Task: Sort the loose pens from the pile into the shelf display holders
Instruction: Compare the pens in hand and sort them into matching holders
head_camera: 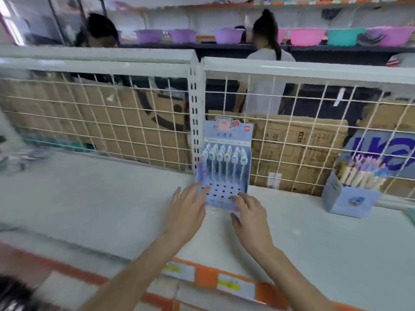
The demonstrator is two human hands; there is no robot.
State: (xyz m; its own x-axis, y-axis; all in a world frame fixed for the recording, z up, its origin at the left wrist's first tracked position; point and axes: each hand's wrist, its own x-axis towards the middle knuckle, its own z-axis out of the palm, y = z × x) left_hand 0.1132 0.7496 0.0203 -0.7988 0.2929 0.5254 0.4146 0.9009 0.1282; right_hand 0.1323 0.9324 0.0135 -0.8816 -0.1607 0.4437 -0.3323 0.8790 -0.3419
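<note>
Both hands lie flat with straight fingers, gripping nothing: the left hand (187,206) and right hand (251,212) press the front corners of the pen holder (221,191), probably to square it against the wire grid. Just beyond the fingertips, one back row of pens (224,157) stands upright; nearer holes are vacant. Well right of the grip, a box (350,199) holds more pens

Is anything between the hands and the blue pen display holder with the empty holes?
Nothing visible. The left hand and right hand are already at the front of the blue display holder, fingers reaching its empty holes. Bare shelf surrounds it.
</note>
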